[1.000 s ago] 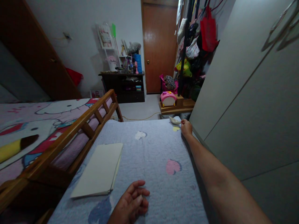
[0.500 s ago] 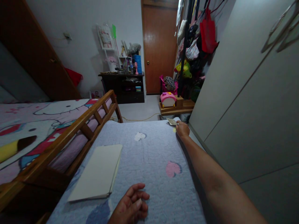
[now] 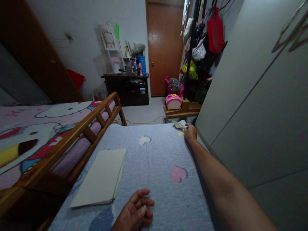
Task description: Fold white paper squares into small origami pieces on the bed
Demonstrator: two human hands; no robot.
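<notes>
A small pale piece that looks like folded paper (image 3: 177, 124) is pinched by one end in my right hand (image 3: 191, 132). That arm stretches to the far right corner of the blue bed cover (image 3: 154, 160), just above the cloth. My left hand (image 3: 136, 210) rests low in the middle, its fingers loosely bent and apart, holding nothing. To its left a stack of white paper sheets (image 3: 101, 178) lies flat on the cover, untouched. Whether the small piece touches the cover I cannot tell.
A wooden bed rail (image 3: 90, 133) runs along the left, beside a bed with a cartoon-print cover (image 3: 43, 128). The grey wardrobe (image 3: 260, 106) stands close on the right. Beyond the bed are a pink toy case (image 3: 173, 102), a dark cabinet (image 3: 130, 91) and hanging bags (image 3: 215, 32).
My right hand moved a little left with the folded paper, then slightly back to the right; the paper's tilt changed. My left hand and the paper stack stayed nearly still.
</notes>
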